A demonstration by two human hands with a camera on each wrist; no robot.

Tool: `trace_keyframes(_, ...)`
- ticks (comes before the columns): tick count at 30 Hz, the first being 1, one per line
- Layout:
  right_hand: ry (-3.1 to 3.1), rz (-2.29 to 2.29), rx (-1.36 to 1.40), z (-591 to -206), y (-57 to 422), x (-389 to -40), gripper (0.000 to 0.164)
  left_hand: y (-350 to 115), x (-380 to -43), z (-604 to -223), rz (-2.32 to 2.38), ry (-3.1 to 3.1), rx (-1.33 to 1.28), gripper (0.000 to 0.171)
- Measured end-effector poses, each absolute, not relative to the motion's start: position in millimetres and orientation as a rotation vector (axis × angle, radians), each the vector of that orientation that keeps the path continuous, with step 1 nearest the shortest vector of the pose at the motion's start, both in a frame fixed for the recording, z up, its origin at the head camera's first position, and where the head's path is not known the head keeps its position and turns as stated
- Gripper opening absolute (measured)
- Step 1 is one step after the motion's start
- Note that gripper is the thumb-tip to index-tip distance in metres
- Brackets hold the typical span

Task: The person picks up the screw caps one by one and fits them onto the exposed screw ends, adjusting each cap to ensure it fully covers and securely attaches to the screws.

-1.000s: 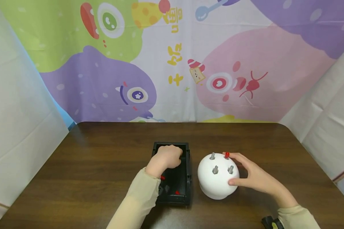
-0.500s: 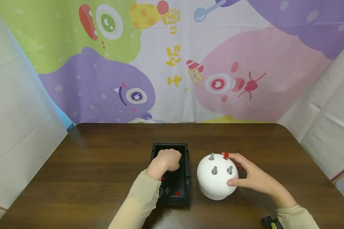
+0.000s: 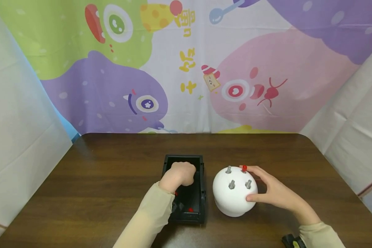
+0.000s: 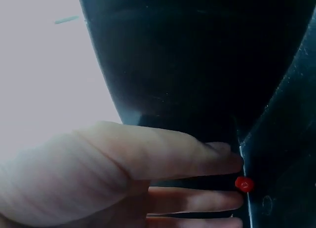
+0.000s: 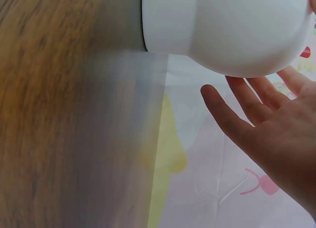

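Note:
My left hand (image 3: 179,174) reaches down into a black tray (image 3: 201,213). In the left wrist view, the tips of its thumb and index finger flank a small red piece (image 4: 244,184) at the seam of the tray; I cannot tell whether they pinch it. Beside the tray stands a white rounded dome (image 3: 232,203) on a short base, with several grey metal bolts (image 3: 231,185) upright on top. A red cap (image 3: 244,168) sits at the bolt position at the back right. My right hand (image 3: 274,189) holds the dome's right side, thumb in front and fingers behind.
More small red pieces (image 3: 190,209) and dark grey pieces (image 3: 181,206) lie in the tray's near end. The brown wooden table (image 3: 111,179) ends at a cartoon-print curtain (image 3: 204,113). A dark strap-like object (image 3: 292,241) is at the right wrist.
The whole head view has shifted slightly. My left hand stays in the tray with only a tiny shift; my right hand and the dome keep their places.

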State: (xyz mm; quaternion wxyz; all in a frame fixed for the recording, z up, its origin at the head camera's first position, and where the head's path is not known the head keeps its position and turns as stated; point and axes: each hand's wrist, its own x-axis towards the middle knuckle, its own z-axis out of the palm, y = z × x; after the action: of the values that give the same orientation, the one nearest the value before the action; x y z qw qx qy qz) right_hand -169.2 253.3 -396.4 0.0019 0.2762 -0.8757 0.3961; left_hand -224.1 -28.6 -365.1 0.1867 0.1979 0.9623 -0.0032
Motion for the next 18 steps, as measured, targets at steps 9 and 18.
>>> trace_keyframes(9, -2.747, 1.217, 0.880, -397.2, 253.1, -170.5, 0.075, -25.9, -224.7, -364.1, -0.054, 2.674, 0.530, 0.037)
trace_keyframes(18, -2.754, 1.207, 0.859, -397.9, 252.4, -170.1, 0.075, -23.9, -224.9, -366.1, -0.096, 2.663, 0.536, 0.036)
